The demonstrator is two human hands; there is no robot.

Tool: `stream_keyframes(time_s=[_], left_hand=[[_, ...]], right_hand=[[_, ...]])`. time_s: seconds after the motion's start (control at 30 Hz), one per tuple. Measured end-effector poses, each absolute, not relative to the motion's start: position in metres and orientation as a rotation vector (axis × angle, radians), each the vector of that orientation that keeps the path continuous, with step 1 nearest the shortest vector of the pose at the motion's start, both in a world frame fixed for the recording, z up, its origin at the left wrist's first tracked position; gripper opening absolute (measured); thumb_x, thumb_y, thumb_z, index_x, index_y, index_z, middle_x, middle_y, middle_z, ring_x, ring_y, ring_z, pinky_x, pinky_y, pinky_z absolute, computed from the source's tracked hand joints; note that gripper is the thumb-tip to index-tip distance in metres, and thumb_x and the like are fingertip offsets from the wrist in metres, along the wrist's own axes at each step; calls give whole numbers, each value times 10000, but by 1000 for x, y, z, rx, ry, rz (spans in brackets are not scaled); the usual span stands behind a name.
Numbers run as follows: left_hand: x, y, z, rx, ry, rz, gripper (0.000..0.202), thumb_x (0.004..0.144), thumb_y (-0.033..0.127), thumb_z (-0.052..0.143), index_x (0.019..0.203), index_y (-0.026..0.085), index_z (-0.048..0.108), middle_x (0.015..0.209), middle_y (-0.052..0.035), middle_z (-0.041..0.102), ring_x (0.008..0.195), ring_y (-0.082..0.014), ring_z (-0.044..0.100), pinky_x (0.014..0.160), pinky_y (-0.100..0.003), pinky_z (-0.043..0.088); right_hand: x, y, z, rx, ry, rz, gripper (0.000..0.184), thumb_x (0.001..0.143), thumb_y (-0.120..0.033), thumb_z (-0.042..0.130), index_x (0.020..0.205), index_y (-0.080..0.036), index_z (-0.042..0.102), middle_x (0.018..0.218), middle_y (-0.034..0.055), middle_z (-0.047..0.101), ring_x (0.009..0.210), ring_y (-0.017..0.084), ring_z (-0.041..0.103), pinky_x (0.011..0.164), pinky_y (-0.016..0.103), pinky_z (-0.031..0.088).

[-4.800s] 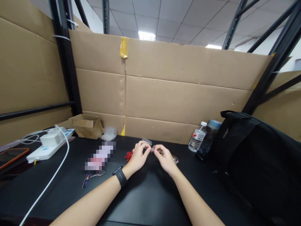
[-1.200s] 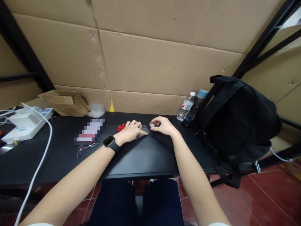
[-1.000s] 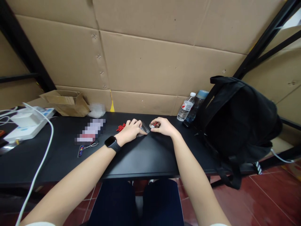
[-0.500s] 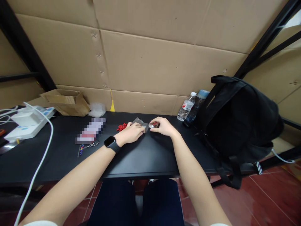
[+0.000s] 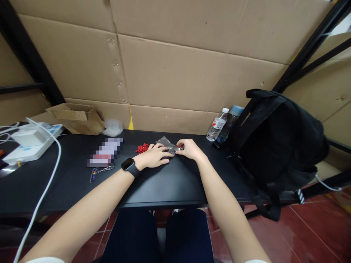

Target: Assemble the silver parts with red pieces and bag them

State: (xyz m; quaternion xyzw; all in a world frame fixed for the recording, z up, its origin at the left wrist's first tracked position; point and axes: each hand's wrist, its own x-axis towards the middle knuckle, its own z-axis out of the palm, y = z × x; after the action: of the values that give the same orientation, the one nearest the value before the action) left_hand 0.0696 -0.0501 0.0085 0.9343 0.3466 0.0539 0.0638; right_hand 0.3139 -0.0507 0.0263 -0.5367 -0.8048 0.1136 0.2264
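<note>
Touching a clear bag on the table
Left hand lies spread at its edge; right hand pinches a small thing, hard to identify

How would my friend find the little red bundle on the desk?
On the black desk, find the left hand, with a dark watch on its wrist. On the far side of that hand lies the red bundle. It's a bright, tangled heap, unlike the see-through bag nearby.

Black square-faced watch with black band, white sleeve ends, navy trousers
</note>
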Motion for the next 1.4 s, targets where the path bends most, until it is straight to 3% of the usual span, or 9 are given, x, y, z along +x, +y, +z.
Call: stream_keyframes(time_s=[0.2, 0.33, 0.57, 0.7, 0.83, 1.03, 1.2, 1.3, 1.4], left_hand=[[69, -50, 14, 2783, 934, 126, 387, 953, 511, 610, 1331, 454, 668, 1573, -40, 500, 1466, -397, 350, 1119, -618, 283], [66, -48, 15, 2769, 855, 128, 389, 946, 477, 627, 1330, 433, 673, 1585, -66, 480, 1473, -359, 384, 1121, -569, 312], [64, -49, 16, 2767, 783, 178, 393, 931, 411, 647, 1322, 430, 682, 1611, -19, 435, 1436, -323, 447, 1130, -473, 348], [64, -52, 18, 2750, 817, 144, 412, 922, 369, 655, 1328, 435, 675, 1673, -4, 331, 1472, -330, 404, 1149, -500, 333], [65, -54, 20, 2739, 851, 121, 426, 920, 344, 662, 1335, 439, 669, 1701, -5, 270, 1527, -342, 310, 1163, -544, 307], [63, -53, 20, 2729, 822, 120, 420, 910, 328, 665, 1316, 438, 684, 1686, 3, 307, 1526, -345, 318, 1166, -552, 310], [55, -46, 20, 2734, 729, 207, 298, 897, 295, 661, 1161, 392, 763, 1621, 32, 425, 1461, -297, 431, 1168, -442, 328], [50, -40, 19, 2750, 783, 343, 267, 844, 208, 655, 1076, 312, 737, 1448, -6, 585, 1329, -260, 543, 1097, -390, 372], [49, -36, 15, 2754, 1018, 516, 397, 772, 150, 653, 1147, 278, 634, 1256, -33, 653, 1203, -257, 584, 1006, -390, 390]], right_hand=[[312, -44, 14, -1486, -2205, 404, 413, 627, -286, 927, 987, -200, 743, 846, 19, 754, 730, 157, 673, 676, 236, 460], [312, -43, 15, -1409, -2216, 441, 468, 584, -283, 945, 1000, -193, 751, 855, 19, 754, 725, 152, 675, 679, 234, 472], [316, -45, 16, -1308, -2162, 771, 378, 689, -149, 851, 1048, -173, 733, 740, -2, 717, 672, 145, 697, 652, 218, 501], [308, -42, 10, -1385, -2178, 482, 331, 688, -184, 884, 989, -193, 747, 901, 18, 720, 731, 131, 663, 683, 226, 476], [298, -41, 10, -1547, -2173, 140, 326, 722, -271, 896, 1009, -247, 743, 968, 28, 698, 873, 181, 649, 705, 250, 449], [287, -42, 9, -1656, -2118, -50, 264, 848, -349, 797, 1082, -257, 714, 1092, 76, 684, 945, 230, 649, 751, 309, 462], [278, -38, 2, -1661, -2096, -54, 240, 870, -322, 752, 1089, -233, 708, 1097, 101, 677, 1044, 278, 619, 920, 410, 445], [284, -35, 1, -1510, -2114, 144, 296, 826, -293, 780, 1106, -236, 705, 1061, 66, 676, 1005, 239, 624, 917, 385, 454], [297, -32, 3, -1220, -2117, 402, 238, 903, -285, 690, 1130, -213, 699, 1044, 50, 669, 943, 179, 627, 877, 319, 475]])
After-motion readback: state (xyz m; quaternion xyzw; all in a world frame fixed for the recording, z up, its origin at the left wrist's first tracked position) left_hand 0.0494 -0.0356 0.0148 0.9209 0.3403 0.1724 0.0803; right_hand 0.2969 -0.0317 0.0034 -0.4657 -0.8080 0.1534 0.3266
